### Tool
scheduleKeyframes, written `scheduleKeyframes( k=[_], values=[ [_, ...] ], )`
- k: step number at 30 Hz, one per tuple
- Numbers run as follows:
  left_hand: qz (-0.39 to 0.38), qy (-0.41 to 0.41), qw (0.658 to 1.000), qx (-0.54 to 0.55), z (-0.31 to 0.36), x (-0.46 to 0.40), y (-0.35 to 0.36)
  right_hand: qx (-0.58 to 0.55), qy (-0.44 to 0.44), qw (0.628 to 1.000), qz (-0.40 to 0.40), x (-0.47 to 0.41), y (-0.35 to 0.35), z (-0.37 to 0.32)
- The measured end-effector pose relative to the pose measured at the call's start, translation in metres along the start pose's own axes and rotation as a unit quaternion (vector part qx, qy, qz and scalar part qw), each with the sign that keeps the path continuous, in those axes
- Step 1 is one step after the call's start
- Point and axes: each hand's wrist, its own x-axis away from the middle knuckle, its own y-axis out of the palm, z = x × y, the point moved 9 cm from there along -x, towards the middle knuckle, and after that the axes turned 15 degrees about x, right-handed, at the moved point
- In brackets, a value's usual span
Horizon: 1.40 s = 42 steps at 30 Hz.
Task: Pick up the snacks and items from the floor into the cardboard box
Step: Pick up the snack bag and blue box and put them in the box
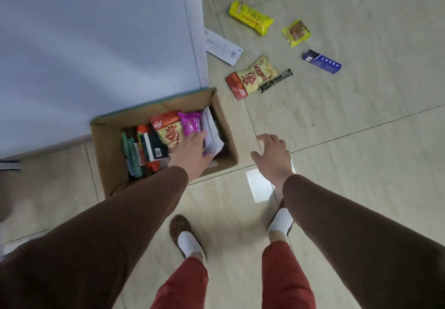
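1. Right now the left hand (192, 151) reaches into the cardboard box (109, 147), fingers extended over the purple packet (191, 123); it looks flat and touching rather than curled round it, so I read this grip as open, nothing pinched.
2. Right hand (272, 157) hovers over bare floor just right of the box, fingers loosely spread, holding nothing.
3. Inside the box: a red-and-tan snack bag (169, 131), the purple packet, a white wrapper (212, 130) against the right wall, dark boxes and green packs (144, 149) toward the left wall.
4. Floor items, all beyond the box's far right corner and apart from it: a red-and-yellow snack bag (252, 77) nearest, a dark bar (275, 81) touching its right edge, a white leaflet (222, 46) beyond that, a yellow long pack (250, 17) farthest, a small yellow packet (296, 33) and a blue carton (321, 61) well out to the right.
5. Step in hand, my read: finish settling the packet, then go for the next floor item.
6. To do it well: press the packet flat so the pile stays low, withdraw the left hand straight up without dragging the wrapper out; send the free right hand to the nearest bag, and take bag and bar together since they touch.
7. Surface: glossy beige floor tiles (361, 140) with dark grout lines and a bright reflection patch near the right wrist.
8. Room: the box's far side sits against a pale blue-white panel (96, 43).
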Motion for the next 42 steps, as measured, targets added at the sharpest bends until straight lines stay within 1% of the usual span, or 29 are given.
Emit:
scheduleKeyframes(
  k=[4, 8, 11, 14, 17, 26, 32, 35, 42],
  values=[
    [-0.022, 0.006, 1.0, -0.018, 0.072, -0.028, 0.041, -0.015, 0.001, 1.0, 0.006, -0.021, -0.033, 0.068],
    [-0.044, -0.006, 0.999, -0.023, 0.139, -0.053, 0.088, -0.016, -0.008, 1.0, 0.009, -0.043, -0.072, 0.139],
    [-0.048, -0.001, 0.998, -0.029, 0.188, -0.073, 0.12, -0.014, -0.01, 1.0, 0.012, -0.062, -0.103, 0.187],
    [-0.043, -0.006, 0.999, -0.008, 0.227, -0.091, 0.142, -0.008, -0.004, 1.0, 0.013, -0.085, -0.129, 0.223],
    [-0.047, -0.009, 0.999, -0.004, 0.252, -0.114, 0.155, -0.02, 0.002, 1.0, 0.013, -0.112, -0.147, 0.243],
    [-0.04, -0.042, 0.998, -0.003, 0.284, -0.212, 0.149, 0.029, -0.038, 0.999, -0.025, -0.216, -0.179, 0.242],
    [-0.062, -0.068, 0.995, -0.024, 0.287, -0.277, 0.137, 0.039, -0.03, 0.998, -0.045, -0.3, -0.198, 0.242],
    [-0.056, -0.073, 0.995, -0.034, 0.288, -0.31, 0.133, 0.047, -0.036, 0.997, -0.054, -0.34, -0.202, 0.242],
    [-0.057, -0.117, 0.99, -0.052, 0.28, -0.389, 0.164, 0.074, -0.049, 0.992, -0.086, -0.443, -0.195, 0.259]
  ],
)
